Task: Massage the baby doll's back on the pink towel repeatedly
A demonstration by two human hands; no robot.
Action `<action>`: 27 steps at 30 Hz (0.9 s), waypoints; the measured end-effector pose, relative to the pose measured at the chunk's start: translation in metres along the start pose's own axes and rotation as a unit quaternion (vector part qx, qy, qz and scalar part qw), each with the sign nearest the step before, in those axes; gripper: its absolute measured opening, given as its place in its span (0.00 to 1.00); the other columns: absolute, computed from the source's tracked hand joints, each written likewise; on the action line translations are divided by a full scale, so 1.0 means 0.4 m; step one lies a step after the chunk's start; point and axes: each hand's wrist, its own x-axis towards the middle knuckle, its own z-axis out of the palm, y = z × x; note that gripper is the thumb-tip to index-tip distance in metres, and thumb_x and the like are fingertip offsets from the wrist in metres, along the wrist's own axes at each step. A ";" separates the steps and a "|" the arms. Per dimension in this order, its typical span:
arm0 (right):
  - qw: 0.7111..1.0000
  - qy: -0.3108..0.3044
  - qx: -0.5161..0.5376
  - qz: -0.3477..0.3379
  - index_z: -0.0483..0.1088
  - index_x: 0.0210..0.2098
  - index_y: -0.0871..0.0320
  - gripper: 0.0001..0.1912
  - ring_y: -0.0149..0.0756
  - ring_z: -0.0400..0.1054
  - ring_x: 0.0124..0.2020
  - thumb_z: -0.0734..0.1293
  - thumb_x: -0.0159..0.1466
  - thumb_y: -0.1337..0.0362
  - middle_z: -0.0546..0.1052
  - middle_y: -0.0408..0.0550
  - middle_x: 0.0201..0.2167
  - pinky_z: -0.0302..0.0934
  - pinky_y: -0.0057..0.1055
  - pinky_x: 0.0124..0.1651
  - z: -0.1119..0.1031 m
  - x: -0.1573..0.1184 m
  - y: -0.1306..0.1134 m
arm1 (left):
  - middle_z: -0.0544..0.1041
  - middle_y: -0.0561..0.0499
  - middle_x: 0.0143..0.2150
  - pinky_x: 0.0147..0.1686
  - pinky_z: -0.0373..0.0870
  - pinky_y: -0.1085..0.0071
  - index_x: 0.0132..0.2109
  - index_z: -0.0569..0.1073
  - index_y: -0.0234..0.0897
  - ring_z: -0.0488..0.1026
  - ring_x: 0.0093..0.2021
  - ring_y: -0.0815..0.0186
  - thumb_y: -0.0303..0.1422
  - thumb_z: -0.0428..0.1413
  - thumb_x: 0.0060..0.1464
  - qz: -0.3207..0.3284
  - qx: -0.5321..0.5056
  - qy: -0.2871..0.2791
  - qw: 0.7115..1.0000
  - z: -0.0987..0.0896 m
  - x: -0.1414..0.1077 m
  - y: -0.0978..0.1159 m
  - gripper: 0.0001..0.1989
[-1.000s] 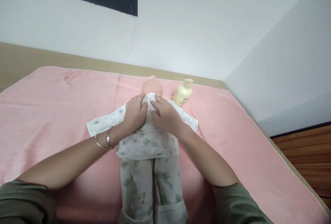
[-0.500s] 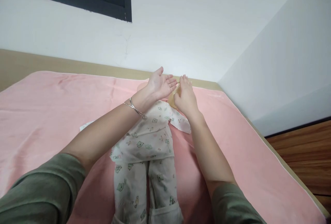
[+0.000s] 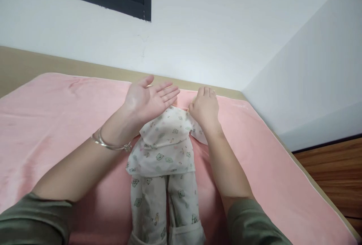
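Observation:
My left hand (image 3: 152,100) is turned palm up with its fingers stretched out and nothing on the palm, above the collar end of a white patterned top (image 3: 169,135). To its right, my right hand (image 3: 206,107) is back up with fingers curled round something yellowish, mostly hidden, beside one sleeve of the top. Matching patterned trousers (image 3: 154,203) with turned-up cuffs lie below the top. A small orange-pink thing shows behind my left fingertips; the rest of it is hidden.
A pink sheet (image 3: 268,184) with some creases covers the tan surface (image 3: 17,64) under the clothes. Behind it stands a white wall (image 3: 198,41) with a dark window frame (image 3: 113,0). Wood-grain panelling (image 3: 333,173) is at the right.
My left hand has moved left, away from my right hand, still palm up. My right hand's fingers are more curled, and less of the yellowish thing shows. The view has shifted slightly.

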 end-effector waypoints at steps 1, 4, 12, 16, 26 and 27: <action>1.000 -0.003 -0.004 0.006 0.63 0.58 0.77 0.27 0.61 0.57 0.65 0.59 0.61 0.70 0.67 0.75 0.60 0.50 0.57 0.68 -0.001 0.002 -0.008 | 0.73 0.35 0.60 0.59 0.71 0.46 0.64 0.69 0.35 0.68 0.65 0.48 0.45 0.29 0.65 -0.027 -0.025 0.002 0.999 0.002 -0.024 0.006 0.35; 1.000 -0.019 -0.014 0.016 0.59 0.61 0.81 0.30 0.63 0.54 0.68 0.60 0.61 0.70 0.64 0.79 0.63 0.46 0.57 0.71 -0.004 0.001 -0.020 | 0.74 0.35 0.61 0.60 0.72 0.49 0.63 0.69 0.32 0.71 0.64 0.51 0.38 0.31 0.64 -0.127 -0.136 0.006 0.983 0.038 -0.082 0.020 0.32; 0.999 -0.040 0.000 -0.019 0.46 0.69 0.83 0.40 0.65 0.42 0.74 0.60 0.62 0.66 0.50 0.80 0.71 0.40 0.62 0.73 0.010 -0.035 0.000 | 0.78 0.34 0.56 0.64 0.71 0.53 0.45 0.75 0.32 0.76 0.58 0.50 0.38 0.46 0.59 -0.268 -0.289 0.003 0.919 0.158 -0.179 0.005 0.18; 0.995 -0.097 0.030 0.010 0.48 0.69 0.81 0.41 0.67 0.33 0.75 0.61 0.62 0.66 0.45 0.77 0.73 0.36 0.64 0.73 -0.019 -0.032 -0.003 | 0.78 0.34 0.56 0.63 0.72 0.54 0.45 0.75 0.33 0.76 0.58 0.51 0.37 0.46 0.60 -0.295 -0.277 0.024 0.914 0.173 -0.183 -0.012 0.17; 0.940 -0.026 0.255 -0.225 0.33 0.73 0.70 0.41 0.52 0.25 0.77 0.53 0.72 0.51 0.44 0.66 0.75 0.34 0.61 0.75 -0.169 -0.235 -0.232 | 0.73 0.42 0.64 0.70 0.56 0.49 0.67 0.63 0.33 0.62 0.70 0.51 0.49 0.37 0.68 -0.170 -0.388 -0.009 0.906 0.096 -0.210 0.107 0.32; 0.930 -0.014 0.253 -0.268 0.32 0.73 0.73 0.44 0.53 0.24 0.76 0.53 0.71 0.49 0.45 0.69 0.74 0.35 0.60 0.76 -0.175 -0.259 -0.249 | 0.71 0.43 0.65 0.72 0.53 0.50 0.68 0.61 0.34 0.60 0.71 0.53 0.50 0.36 0.68 -0.155 -0.385 -0.007 0.910 0.088 -0.213 0.114 0.33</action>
